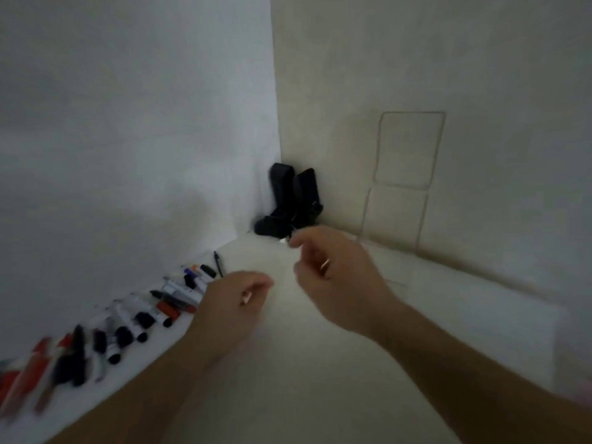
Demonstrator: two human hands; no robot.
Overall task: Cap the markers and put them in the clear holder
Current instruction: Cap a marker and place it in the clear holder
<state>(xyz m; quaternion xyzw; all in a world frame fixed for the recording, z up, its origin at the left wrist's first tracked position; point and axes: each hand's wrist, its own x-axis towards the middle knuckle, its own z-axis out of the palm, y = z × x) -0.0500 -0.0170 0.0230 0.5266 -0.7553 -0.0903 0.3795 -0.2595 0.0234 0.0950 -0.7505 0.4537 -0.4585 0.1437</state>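
Forearms: two bare forearms are reaching in from the bottom edge over a pale, matte table top (288,395), both blurred.
Left hand: the left hand (235,302) is hovering above the table just right of the marker row, its fingers curling inward; the blur is hiding whether they are pinching anything, so the grip cannot be told.
Right hand: the right hand (333,277) is hanging higher and farther in, fingers bent, a ring (325,265) showing on one finger; thumb and forefinger are meeting around something small and pale at their tips, too smeared to name.
Markers: a loose row of markers (134,318) is lying along the table's left edge against the wall, white barrels with black and red caps, the nearest ones streaked red by blur; a slim dark pen (218,264) is lying at the row's far end.
Clear holder: a faint transparent box shape (405,155) is standing at the right against the far wall, well apart from the markers, only its thin rounded outlines showing.
Corner: a black folded object (290,200) is leaning where the two white walls are meeting, directly behind the right hand's fingertips.
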